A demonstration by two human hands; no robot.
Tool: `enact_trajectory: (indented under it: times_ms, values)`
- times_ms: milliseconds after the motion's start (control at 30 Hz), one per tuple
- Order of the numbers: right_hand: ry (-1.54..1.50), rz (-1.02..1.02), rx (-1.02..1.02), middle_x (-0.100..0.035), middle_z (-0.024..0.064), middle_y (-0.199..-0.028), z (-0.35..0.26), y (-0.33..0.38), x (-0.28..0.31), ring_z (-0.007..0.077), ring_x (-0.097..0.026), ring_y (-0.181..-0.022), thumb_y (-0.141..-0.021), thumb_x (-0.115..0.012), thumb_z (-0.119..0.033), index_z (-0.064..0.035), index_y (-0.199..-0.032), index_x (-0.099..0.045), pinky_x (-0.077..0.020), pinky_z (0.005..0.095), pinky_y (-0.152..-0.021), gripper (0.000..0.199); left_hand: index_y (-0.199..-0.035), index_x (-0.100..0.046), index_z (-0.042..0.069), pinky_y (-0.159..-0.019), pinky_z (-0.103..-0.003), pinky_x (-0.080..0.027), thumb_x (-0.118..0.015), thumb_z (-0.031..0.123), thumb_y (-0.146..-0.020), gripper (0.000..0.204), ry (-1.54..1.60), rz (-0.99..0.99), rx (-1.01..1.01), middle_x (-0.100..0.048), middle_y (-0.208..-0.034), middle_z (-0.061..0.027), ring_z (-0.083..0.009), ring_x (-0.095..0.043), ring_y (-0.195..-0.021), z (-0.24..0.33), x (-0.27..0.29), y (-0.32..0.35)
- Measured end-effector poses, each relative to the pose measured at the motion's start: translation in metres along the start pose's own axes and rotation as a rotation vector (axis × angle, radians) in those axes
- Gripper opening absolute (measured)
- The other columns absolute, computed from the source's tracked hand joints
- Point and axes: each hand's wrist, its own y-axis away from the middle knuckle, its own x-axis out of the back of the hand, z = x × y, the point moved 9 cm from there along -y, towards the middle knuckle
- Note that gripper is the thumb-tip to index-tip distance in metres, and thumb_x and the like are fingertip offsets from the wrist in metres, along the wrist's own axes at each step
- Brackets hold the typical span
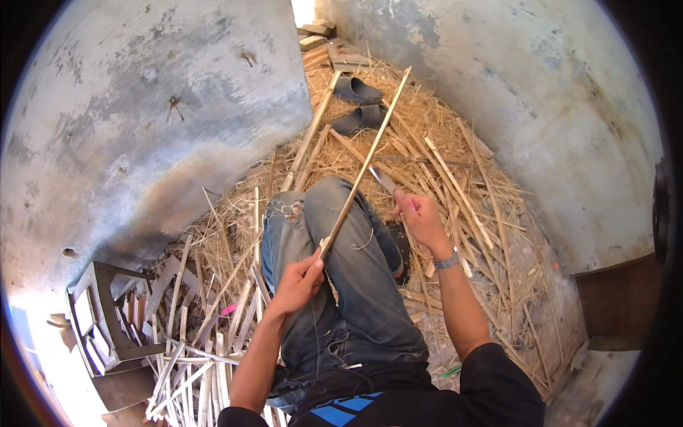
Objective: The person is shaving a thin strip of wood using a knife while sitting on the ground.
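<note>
A long, thin bamboo strip (370, 158) slants from my lap up and away to the right. My left hand (297, 285) is closed around its near end, above my thigh. In my right hand (425, 219), the fingers wrap the handle of a knife (385, 181). Its blade points up and left toward the strip, with a small gap between them in this view. My jeans-covered knees (334, 220) lie under the strip. A watch is on my right wrist.
Pale shavings (434, 121) and loose split strips (455, 188) cover the floor. Two dark slippers (359, 91) lie ahead of my knees. More strips are piled at the lower left (206, 388), beside a dark frame (107, 313). Walls (178, 85) rise on both sides.
</note>
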Motion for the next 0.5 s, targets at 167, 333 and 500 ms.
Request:
enact_trajectory:
  times_ms: [167, 333, 500]
  values:
    - [0.317, 0.112, 0.053, -0.059, 0.0199, -0.059, -0.002, -0.046, 0.012, 0.0332, -0.059, -0.054, -0.108, -0.053, -0.047, 0.0015, -0.073, -0.065, -0.0433, 0.0452, -0.055, 0.061, -0.152, -0.053, -0.003, -0.06, -0.022, -0.037, -0.055, 0.027, -0.113, 0.049, -0.22, 0.083, -0.038, -0.047, -0.074, 0.0063, -0.003, -0.041, -0.068, -0.006, 0.011, 0.022]
    - [0.4, 0.218, 0.118, -0.057, 0.0247, -0.06, -0.004, -0.092, 0.012, 0.0417, -0.057, -0.054, -0.109, -0.049, -0.048, 0.0025, -0.072, -0.063, -0.0422, 0.0513, -0.054, 0.065, -0.147, -0.055, -0.007, -0.07, -0.024, -0.044, -0.058, 0.026, -0.111, 0.049, -0.34, 0.192, -0.12, -0.056, -0.082, 0.0028, -0.0056, -0.048, -0.078, -0.005, 0.01, 0.027]
    - [0.317, 0.02, 0.101, -0.056, 0.0249, -0.058, 0.002, -0.073, -0.032, 0.0407, -0.057, -0.053, -0.111, -0.049, -0.044, 0.0032, -0.076, -0.067, -0.0428, 0.0501, -0.053, 0.061, -0.146, -0.055, -0.008, -0.071, -0.025, -0.045, -0.059, 0.026, -0.111, 0.049, -0.373, 0.242, -0.08, -0.056, -0.083, 0.0023, -0.0069, -0.05, -0.078, 0.003, 0.001, 0.028]
